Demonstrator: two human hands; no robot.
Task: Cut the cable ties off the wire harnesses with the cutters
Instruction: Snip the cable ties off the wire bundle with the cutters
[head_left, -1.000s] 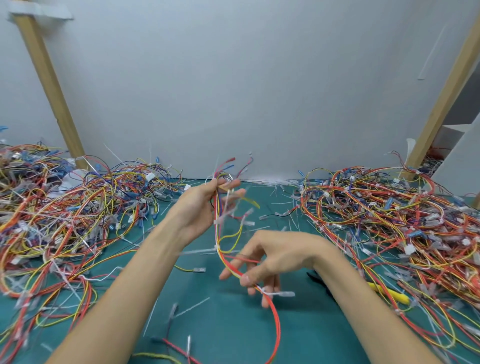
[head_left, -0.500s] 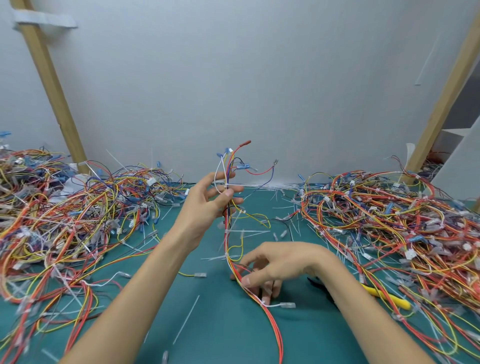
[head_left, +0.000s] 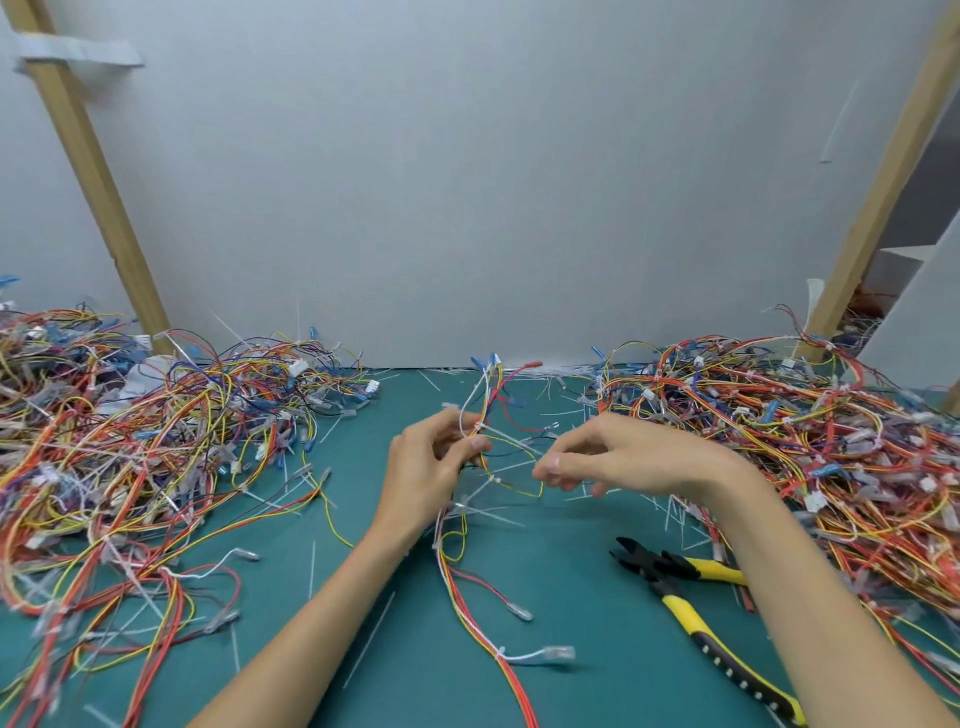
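**A:** Which step is this?

**B:** Between cuts, I'd say. The left hand (head_left: 431, 467), up and left of the cutters (head_left: 691, 597), has its fingers curled round 1 wire harness (head_left: 485, 410) just under a white cable tie (head_left: 480, 427). The harness's tail trails down onto the table (head_left: 561, 623), left of the cutters.

**A:** And the right hand?

**B:** The right hand (head_left: 623, 457) hangs beyond the cutters, fingers bent, thumb and forefinger nearly meeting beside the harness. Whether they pinch a strand, I cannot tell. The cutters lie untouched, jaws apart.

**A:** So next?

**B:** Probably reach back for the cutters, then nip that tie without nicking the wires.

**A:** What has changed from 0.5 s ago?

**B:** Then the right hand sat low on the trailing wires, hiding most of the cutters. Now it is level with the left, and the cutters show plainly.
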